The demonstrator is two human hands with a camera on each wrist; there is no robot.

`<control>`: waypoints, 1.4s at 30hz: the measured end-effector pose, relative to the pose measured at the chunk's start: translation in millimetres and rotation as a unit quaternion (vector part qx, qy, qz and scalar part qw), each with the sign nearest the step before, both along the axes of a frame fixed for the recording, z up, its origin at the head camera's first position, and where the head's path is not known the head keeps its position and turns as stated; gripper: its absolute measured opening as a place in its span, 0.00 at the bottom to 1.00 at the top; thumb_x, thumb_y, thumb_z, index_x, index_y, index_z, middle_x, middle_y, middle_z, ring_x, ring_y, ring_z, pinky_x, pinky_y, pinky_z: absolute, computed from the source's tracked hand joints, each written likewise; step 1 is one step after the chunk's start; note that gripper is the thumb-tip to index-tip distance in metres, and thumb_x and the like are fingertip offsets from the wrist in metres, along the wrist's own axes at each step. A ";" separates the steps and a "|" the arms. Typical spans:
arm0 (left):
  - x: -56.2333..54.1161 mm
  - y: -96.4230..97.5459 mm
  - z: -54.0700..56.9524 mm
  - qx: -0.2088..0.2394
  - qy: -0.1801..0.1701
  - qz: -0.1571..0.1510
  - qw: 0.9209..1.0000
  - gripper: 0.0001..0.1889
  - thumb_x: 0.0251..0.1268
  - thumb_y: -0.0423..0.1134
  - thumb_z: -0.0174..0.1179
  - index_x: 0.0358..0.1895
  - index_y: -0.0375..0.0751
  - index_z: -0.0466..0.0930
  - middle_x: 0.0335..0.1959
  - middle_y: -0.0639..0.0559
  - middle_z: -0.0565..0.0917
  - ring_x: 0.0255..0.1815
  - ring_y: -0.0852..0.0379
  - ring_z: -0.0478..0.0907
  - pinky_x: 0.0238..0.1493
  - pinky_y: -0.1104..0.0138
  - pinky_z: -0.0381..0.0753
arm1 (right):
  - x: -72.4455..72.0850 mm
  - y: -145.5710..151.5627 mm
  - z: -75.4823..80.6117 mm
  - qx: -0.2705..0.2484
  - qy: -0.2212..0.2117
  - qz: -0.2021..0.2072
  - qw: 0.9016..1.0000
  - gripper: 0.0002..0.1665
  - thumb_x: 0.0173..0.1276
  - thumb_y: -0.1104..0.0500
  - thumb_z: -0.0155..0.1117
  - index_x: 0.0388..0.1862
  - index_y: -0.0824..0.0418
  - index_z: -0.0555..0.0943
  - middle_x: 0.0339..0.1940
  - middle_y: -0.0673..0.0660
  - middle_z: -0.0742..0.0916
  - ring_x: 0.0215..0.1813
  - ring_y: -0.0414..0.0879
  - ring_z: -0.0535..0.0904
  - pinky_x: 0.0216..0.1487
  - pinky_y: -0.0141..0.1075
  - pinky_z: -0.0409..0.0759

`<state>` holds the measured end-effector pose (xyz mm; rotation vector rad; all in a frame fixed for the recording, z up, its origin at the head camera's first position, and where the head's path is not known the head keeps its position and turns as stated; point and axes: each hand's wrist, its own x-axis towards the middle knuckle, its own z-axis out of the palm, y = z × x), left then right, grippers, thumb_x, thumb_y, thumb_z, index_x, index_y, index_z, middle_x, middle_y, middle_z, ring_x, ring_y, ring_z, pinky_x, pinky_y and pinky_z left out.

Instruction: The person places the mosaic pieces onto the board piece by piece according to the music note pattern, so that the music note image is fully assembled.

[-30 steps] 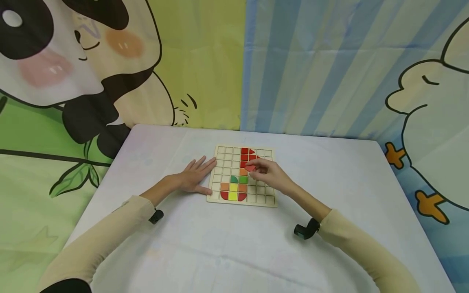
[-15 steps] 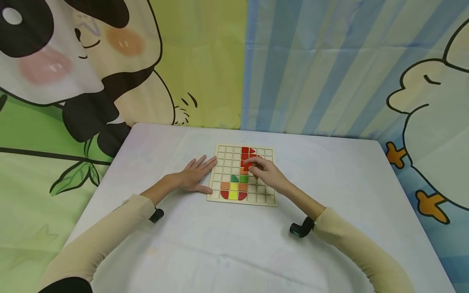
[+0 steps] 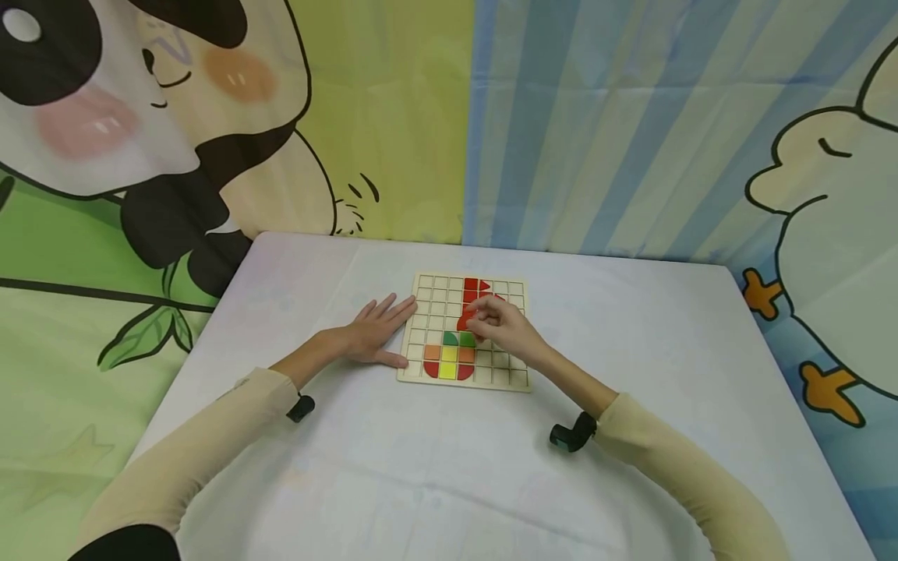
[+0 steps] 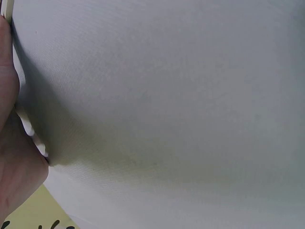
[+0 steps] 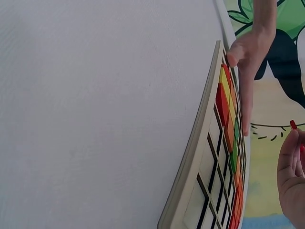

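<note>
A pale wooden grid board lies flat on the table. My left hand lies spread at its left edge, the fingers straight and the fingertips and thumb touching the rim. Over the middle column my right hand pinches a small red piece between thumb and fingers. In the right wrist view, the red piece sticks out past the fingertips, above the board's surface. Its full outline is hidden by the fingers. Set in the grid are a yellow square, a green square and a dark green quarter-round.
Red squares and a red triangle fill cells at the top. Orange squares and red rounded pieces sit near the bottom. A white cloth covers the table; a printed curtain hangs behind.
My right hand has moved a little to the left with the red piece, which now covers the orange square below the red column. My left hand has stayed at the board's edge.
</note>
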<state>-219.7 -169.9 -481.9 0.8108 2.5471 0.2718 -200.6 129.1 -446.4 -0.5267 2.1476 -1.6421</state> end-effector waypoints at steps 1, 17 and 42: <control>-0.1 0.3 0.5 -0.001 0.000 0.000 1.000 0.59 0.56 0.72 0.55 0.79 0.50 0.29 0.81 0.54 0.31 0.81 0.43 0.26 0.77 0.42 0.33 | 0.2 -1.2 0.0 0.000 -0.003 -0.002 1.000 0.20 0.73 0.65 0.55 0.60 0.73 0.72 0.44 0.79 0.80 0.42 0.74 0.76 0.50 0.58 0.80; 1.7 -1.4 0.8 0.000 -0.005 0.001 1.000 0.59 0.55 0.72 0.57 0.79 0.49 0.30 0.82 0.52 0.33 0.81 0.41 0.27 0.77 0.41 0.33 | 4.9 -9.9 -5.0 0.002 -0.011 -0.011 1.000 0.22 0.70 0.60 0.62 0.60 0.66 0.77 0.46 0.65 0.87 0.44 0.56 0.84 0.53 0.45 0.84; -0.3 -0.8 3.3 0.012 -0.007 -0.004 1.000 0.59 0.56 0.72 0.56 0.79 0.49 0.29 0.81 0.54 0.31 0.81 0.42 0.26 0.77 0.41 0.33 | -17.4 -51.7 -6.7 0.239 0.179 0.103 0.949 0.20 0.64 0.57 0.68 0.53 0.65 0.83 0.39 0.55 0.89 0.37 0.42 0.80 0.41 0.28 0.80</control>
